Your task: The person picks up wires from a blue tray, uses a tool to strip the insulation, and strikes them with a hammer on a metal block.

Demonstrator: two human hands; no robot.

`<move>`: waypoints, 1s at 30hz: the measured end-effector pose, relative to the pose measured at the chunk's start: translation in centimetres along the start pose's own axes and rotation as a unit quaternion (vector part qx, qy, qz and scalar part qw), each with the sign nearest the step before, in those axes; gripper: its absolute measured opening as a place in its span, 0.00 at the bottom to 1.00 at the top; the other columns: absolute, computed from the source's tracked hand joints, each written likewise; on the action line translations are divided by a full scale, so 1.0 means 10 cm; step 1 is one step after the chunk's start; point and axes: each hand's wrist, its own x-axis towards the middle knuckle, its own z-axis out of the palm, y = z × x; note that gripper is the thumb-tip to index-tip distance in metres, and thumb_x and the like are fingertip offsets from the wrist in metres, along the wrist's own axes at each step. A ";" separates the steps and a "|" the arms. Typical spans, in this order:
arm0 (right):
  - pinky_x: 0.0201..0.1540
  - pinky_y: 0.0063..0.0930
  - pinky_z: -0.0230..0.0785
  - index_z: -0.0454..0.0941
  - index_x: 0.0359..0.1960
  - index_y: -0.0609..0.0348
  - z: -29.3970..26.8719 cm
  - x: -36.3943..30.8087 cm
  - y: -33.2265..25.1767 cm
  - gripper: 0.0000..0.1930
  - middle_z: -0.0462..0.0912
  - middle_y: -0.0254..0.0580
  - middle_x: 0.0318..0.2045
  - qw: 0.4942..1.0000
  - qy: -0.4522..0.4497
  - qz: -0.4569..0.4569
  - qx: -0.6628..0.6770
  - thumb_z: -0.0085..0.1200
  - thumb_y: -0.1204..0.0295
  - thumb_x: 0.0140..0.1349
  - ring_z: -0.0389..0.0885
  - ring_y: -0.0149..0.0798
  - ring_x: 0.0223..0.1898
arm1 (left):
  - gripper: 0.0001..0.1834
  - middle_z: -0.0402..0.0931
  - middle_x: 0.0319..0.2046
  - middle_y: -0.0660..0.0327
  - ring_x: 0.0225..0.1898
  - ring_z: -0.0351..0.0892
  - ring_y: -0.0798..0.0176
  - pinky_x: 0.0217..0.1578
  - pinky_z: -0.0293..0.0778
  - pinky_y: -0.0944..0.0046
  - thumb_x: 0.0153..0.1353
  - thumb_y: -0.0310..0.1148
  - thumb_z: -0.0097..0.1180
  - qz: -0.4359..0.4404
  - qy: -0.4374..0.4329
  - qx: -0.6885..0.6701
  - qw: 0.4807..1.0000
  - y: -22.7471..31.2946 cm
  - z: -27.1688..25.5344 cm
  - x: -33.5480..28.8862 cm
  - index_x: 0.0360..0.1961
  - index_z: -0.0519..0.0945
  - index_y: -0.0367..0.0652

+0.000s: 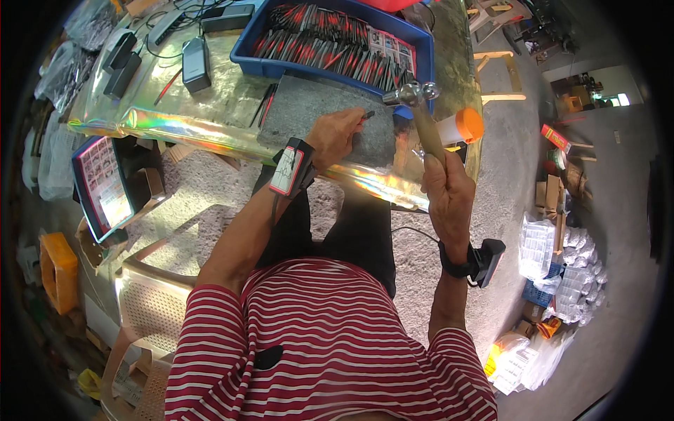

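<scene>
My left hand (335,139) rests on a flat grey slab (298,105) near the table's front edge. Its fingers are pinched on a small dark piece (368,114), too small to name surely. My right hand (447,193) grips the wooden handle of a ball-peen hammer (427,126). The shiny hammer head is raised at the slab's right end, apart from the piece. Behind the slab stands a blue plastic bin (256,67) packed with thin red-and-black pieces. Several slim dark and red pieces (265,105) lie at the slab's left edge.
Right of the hammer is a white jar with an orange lid (470,125). Black power adapters (196,64) and cables lie at the table's back left. A plastic chair (151,302) stands at lower left, with a yellow crate (59,274) beyond. Wrapped bundles (579,274) sit on the floor at right.
</scene>
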 end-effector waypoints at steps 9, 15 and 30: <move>0.16 0.26 0.57 0.70 0.31 0.61 -0.10 0.02 -0.16 0.05 0.69 0.45 0.14 0.994 0.031 -0.059 -0.086 0.48 0.72 0.56 0.67 0.35 0.13 | 0.14 0.72 0.25 0.51 0.28 0.74 0.49 0.24 0.70 0.61 0.43 0.14 0.51 -0.024 -0.017 0.018 0.999 -0.03 0.01 -0.03 0.33 0.66 0.36; 0.18 0.22 0.59 0.70 0.32 0.65 -0.07 -0.08 -0.19 0.06 0.71 0.34 0.16 0.975 0.164 -0.101 0.115 0.46 0.75 0.54 0.69 0.29 0.18 | 0.14 0.71 0.26 0.49 0.27 0.72 0.46 0.24 0.69 0.58 0.43 0.15 0.50 -0.015 -0.005 0.001 1.000 -0.04 0.00 -0.02 0.34 0.66 0.35; 0.16 0.32 0.58 0.67 0.29 0.62 0.10 -0.06 0.06 0.03 0.68 0.46 0.13 0.960 -0.020 -0.102 -0.260 0.45 0.77 0.53 0.67 0.46 0.13 | 0.08 0.70 0.25 0.49 0.27 0.72 0.47 0.24 0.68 0.59 0.49 0.19 0.49 -0.040 -0.011 0.003 0.999 0.03 0.00 0.02 0.31 0.65 0.35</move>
